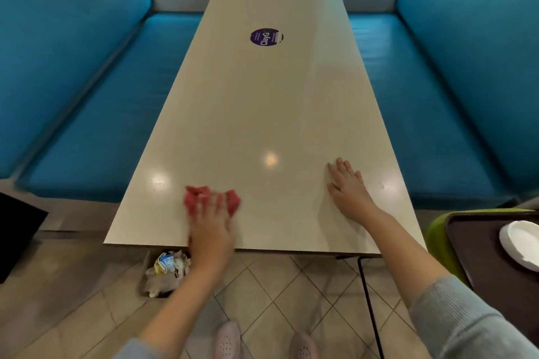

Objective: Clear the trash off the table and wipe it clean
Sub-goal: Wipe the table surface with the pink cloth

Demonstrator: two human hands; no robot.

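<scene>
Now your left hand (211, 230) presses the red cloth (198, 198) on the table (262, 96), near its front edge; its fingers lie spread over the cloth, though blurred. Your right hand (348, 186) rests flat on the table, fingers straight, well apart to the right. Trash (170, 268) lies on the floor just beside your left wrist.

Location type: a fast-food or canteen dining area. Indicators: a long laminate table (262, 114) forms a booth between a blue padded left bench (102, 131) and right bench (423, 114). A round purple sticker (266, 37) is on the tabletop. A brown serving tray (478, 245) carries a white disposable plate (522, 242). The tiled floor (277, 294) holds a box of trash (167, 272) under the table's near edge.
</scene>
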